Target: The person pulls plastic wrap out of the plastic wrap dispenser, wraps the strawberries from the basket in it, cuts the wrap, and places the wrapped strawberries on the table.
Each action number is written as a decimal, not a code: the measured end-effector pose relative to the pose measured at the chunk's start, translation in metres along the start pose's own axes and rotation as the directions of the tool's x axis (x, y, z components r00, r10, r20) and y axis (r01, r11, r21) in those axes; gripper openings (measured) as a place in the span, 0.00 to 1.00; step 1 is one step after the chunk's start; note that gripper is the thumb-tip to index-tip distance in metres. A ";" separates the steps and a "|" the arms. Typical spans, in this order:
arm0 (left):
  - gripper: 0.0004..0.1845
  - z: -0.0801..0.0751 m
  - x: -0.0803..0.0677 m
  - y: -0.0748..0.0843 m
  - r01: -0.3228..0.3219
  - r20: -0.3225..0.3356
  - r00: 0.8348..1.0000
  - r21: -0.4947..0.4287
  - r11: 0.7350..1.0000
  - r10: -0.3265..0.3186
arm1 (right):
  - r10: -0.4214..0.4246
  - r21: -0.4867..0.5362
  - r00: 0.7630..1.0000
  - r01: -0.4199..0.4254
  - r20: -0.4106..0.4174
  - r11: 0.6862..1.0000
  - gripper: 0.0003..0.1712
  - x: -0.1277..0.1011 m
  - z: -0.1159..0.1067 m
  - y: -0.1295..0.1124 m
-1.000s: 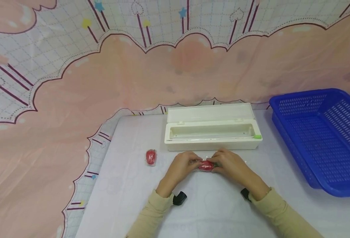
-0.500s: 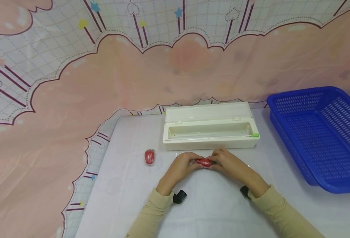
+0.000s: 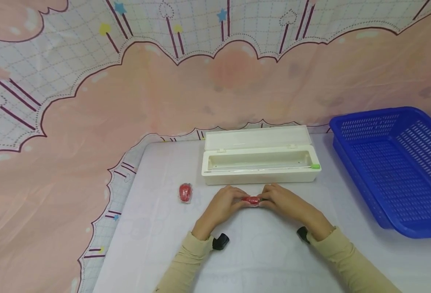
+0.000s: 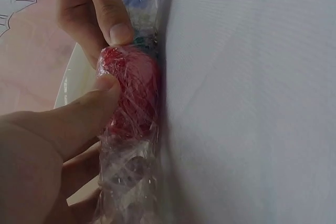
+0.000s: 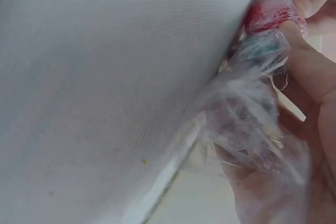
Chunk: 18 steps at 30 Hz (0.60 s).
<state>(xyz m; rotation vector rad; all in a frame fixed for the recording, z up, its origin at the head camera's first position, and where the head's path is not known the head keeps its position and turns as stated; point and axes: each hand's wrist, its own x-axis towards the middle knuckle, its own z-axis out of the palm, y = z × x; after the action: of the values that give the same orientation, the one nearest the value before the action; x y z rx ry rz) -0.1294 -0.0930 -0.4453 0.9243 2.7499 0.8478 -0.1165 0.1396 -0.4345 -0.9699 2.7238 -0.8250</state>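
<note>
A red, strawberry-like fruit with a green top lies between the two hands, wrapped in clear cling film. My left hand pinches its left end, the thumb pressed on the film in the left wrist view. At the green-topped end, my right hand grips the wrap between thumb and fingers. Loose crumpled film trails over the right palm in the right wrist view. Another film-wrapped red fruit lies on the table to the left.
Just behind the hands stands a white cling film dispenser, its lid raised, with a green slider at the right end of its front edge. A blue perforated basket occupies the right side. A patterned cloth hangs behind the white table.
Both hands have moved slightly away from the body with the fruit. It has been turned, its green top is more covered by the right fingers, and the film lies closer around it.
</note>
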 end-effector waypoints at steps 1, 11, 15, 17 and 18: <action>0.13 0.000 0.000 0.001 0.002 0.004 1.000 -0.004 1.000 -0.002 | 0.007 0.007 1.000 -0.007 0.000 1.000 0.13 0.000 0.000 0.000; 0.14 0.000 0.002 0.004 0.081 0.028 0.997 -0.115 0.990 -0.079 | 0.024 0.041 1.000 -0.023 -0.019 0.999 0.11 -0.002 -0.001 0.004; 0.13 0.000 0.000 0.003 0.073 0.029 0.997 -0.139 0.988 -0.069 | 0.023 0.037 1.000 -0.022 -0.010 0.999 0.11 -0.003 0.000 0.005; 0.13 0.000 -0.002 0.002 0.068 0.026 0.998 -0.153 0.986 -0.064 | 0.021 0.031 1.000 -0.020 -0.014 0.999 0.11 -0.003 0.000 0.004; 0.13 -0.001 -0.003 0.002 0.062 0.021 0.998 -0.163 0.985 -0.059 | 0.022 0.030 1.000 -0.021 -0.020 0.999 0.11 -0.003 0.000 0.004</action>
<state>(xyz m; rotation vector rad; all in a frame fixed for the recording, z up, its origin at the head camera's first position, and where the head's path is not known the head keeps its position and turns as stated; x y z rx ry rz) -0.1263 -0.0939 -0.4436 0.8097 2.6320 1.0320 -0.1161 0.1439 -0.4370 -0.9297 2.7255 -0.8743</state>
